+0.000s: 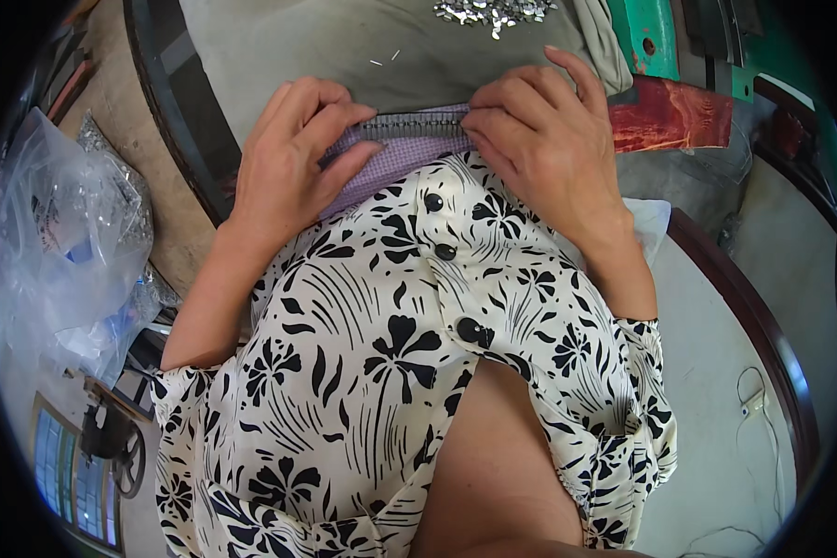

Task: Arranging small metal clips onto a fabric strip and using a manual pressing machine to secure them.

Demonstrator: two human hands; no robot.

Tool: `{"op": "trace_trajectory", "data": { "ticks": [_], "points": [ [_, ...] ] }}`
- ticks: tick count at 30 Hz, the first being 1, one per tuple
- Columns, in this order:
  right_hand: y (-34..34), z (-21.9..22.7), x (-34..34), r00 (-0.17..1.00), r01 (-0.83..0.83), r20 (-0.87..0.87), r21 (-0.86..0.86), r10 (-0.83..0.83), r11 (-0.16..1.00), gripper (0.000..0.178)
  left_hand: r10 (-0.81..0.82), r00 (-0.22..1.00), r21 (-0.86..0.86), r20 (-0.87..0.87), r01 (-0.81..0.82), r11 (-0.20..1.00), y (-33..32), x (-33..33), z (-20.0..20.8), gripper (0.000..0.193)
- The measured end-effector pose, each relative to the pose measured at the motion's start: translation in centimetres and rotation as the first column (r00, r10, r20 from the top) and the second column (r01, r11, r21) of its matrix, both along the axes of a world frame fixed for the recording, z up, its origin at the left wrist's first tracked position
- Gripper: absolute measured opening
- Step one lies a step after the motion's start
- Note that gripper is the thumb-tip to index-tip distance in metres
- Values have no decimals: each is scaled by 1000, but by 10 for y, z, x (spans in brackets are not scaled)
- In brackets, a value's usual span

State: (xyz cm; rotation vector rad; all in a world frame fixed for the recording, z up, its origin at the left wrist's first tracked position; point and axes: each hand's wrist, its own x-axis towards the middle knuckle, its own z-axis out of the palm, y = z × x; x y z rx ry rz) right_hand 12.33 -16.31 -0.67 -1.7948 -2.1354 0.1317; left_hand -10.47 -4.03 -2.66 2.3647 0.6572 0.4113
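Observation:
A row of small grey metal pieces (414, 126), set side by side like a ridged strip, lies crosswise in front of my body. At its left end my left hand (284, 158) pinches it between thumb and fingers. My right hand (553, 135) has its thumb and forefinger closed at the right end, with one outer finger raised. Beneath the strip is a purple checked cloth (395, 160). Just beyond it, a grey-green cloth (288, 56) carries two thin whitish slivers (377, 62). The fingertips partly hide both ends of the strip.
A pile of shiny silver pieces (493, 12) lies at the far edge of the grey-green cloth. Green metal (648, 42) and a red board (670, 116) stand at the right. Clear plastic bags (65, 242) are at the left. A thin cable (772, 437) lies lower right.

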Motion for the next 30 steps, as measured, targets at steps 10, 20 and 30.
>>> {"op": "trace_trajectory", "data": {
  "ticks": [10, 20, 30],
  "points": [
    [-8, 4, 13, 993, 33, -111, -69, -41, 997, 31, -98, 994, 171, 38, 90, 981, 2, 1, 1, 27],
    [19, 7, 27, 994, -3, -105, -1, 2, 1000, 22, -51, 998, 155, 34, 45, 987, 17, 8, 4, 29],
    [114, 34, 79, 977, 134, -177, 92, -116, 987, 14, 16, 1000, -107, 23, -14, 994, 20, 11, 12, 29]
  ]
}}
